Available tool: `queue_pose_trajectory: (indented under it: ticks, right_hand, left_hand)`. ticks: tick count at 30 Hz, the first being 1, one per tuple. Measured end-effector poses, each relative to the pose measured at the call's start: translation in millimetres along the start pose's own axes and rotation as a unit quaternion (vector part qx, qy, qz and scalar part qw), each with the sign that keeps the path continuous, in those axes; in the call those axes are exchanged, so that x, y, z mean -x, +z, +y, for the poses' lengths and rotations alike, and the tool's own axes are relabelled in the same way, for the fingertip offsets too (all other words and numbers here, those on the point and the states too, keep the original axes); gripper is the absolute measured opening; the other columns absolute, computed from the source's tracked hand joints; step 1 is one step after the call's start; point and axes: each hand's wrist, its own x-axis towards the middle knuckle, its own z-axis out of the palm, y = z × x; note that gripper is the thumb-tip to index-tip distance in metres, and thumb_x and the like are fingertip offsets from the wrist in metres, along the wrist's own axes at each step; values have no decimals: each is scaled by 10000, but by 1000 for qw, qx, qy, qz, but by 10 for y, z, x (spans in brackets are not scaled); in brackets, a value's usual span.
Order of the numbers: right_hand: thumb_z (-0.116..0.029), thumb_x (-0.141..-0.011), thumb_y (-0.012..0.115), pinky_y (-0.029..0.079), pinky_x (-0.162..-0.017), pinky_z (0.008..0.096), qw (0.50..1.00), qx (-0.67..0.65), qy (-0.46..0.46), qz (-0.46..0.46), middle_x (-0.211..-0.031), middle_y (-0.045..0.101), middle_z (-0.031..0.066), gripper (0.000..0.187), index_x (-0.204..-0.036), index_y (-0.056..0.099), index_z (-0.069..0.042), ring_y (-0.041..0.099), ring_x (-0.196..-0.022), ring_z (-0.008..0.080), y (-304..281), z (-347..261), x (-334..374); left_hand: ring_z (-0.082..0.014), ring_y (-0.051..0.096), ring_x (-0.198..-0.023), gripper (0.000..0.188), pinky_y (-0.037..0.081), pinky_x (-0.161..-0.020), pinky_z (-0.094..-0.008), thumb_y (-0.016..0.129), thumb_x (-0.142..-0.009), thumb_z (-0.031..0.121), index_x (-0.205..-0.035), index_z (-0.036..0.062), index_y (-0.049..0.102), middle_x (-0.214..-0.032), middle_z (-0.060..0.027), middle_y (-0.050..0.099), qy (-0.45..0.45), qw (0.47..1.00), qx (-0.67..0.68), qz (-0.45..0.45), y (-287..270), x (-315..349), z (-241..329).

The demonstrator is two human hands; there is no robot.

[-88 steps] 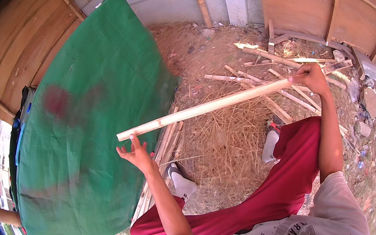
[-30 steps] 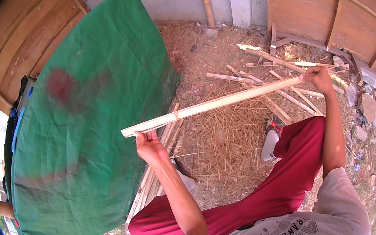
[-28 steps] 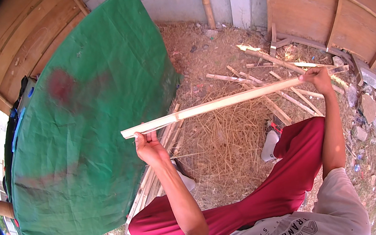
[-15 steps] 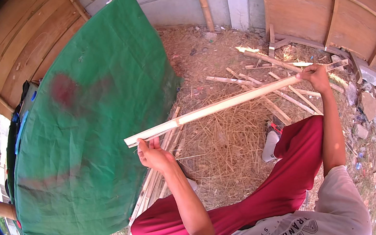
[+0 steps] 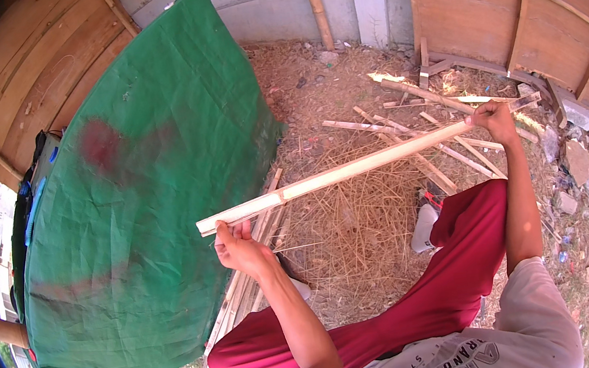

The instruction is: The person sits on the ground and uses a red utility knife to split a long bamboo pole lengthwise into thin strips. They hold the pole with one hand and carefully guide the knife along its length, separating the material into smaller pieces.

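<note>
A long pale bamboo strip (image 5: 353, 167) stretches between my two hands, rising slightly toward the right, with a node ridge near its left part. My left hand (image 5: 242, 250) is closed on it close to its left end, thumb on the near edge. Toward the other end, my right hand (image 5: 494, 122) grips it, fingers wrapped around; a short length sticks out beyond that hand. Below the strip lies a heap of thin bamboo shavings (image 5: 348, 210) on the ground between my legs.
A big green tarp (image 5: 138, 207) hangs at the left. Several split bamboo strips (image 5: 238, 293) lie beside my left leg; more loose pieces (image 5: 449, 149) are scattered ahead on the right. Stone rubble (image 5: 579, 164) lies far right. Wooden panels (image 5: 474, 12) and a grey wall (image 5: 260, 6) stand behind.
The bamboo strip has turned slightly in my hands, its left end showing more of the pale broad face. Both hands keep their grip and have barely moved.
</note>
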Motion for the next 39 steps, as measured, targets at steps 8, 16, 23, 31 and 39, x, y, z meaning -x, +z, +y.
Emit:
queue_pose_trajectory:
  ticks: [8,16,23,31,39]
  right_hand:
    - [-242,-682,914,428,-586,277,991,12,32,-132,-647,653,13,297,-697,718,-20,556,-602,93,89,161,-95]
    - [-425,-668,903,412,-603,307,975,36,43,-216,-639,636,0,421,-692,743,-37,542,-623,115,219,83,-106]
    - [-679,-626,820,460,-761,403,937,111,56,-326,-803,701,98,662,-805,792,-43,642,-852,255,415,-41,-158]
    - [-538,-755,815,498,-904,360,951,-1,-20,-309,-978,741,95,515,-989,781,-80,673,-987,243,723,-245,-159]
    - [-366,-875,771,528,-878,341,991,-111,0,80,-1012,750,140,413,-1013,755,24,685,-969,197,62,-79,-37]
  left_hand:
    - [-252,730,-905,300,628,-745,-308,672,-990,235,-1113,-36,629,-1054,-169,712,-18,990,17,-136,-220,-12,312]
    - [-204,670,-1143,470,593,-942,-431,638,-996,297,-1387,55,540,-1345,-83,645,-202,828,359,-380,-908,-630,136]
    - [-197,621,-1170,522,555,-957,-407,650,-984,305,-1461,202,463,-1461,-26,531,16,863,256,-435,-704,-469,596]
    - [-222,496,-1003,231,472,-906,-371,700,-930,125,-1109,23,595,-995,-11,556,-1,785,327,-526,51,-795,1914]
    - [-264,573,-1115,279,500,-1016,-406,630,-973,54,-1212,-76,570,-1187,-151,586,115,770,160,-607,1035,-1003,3610]
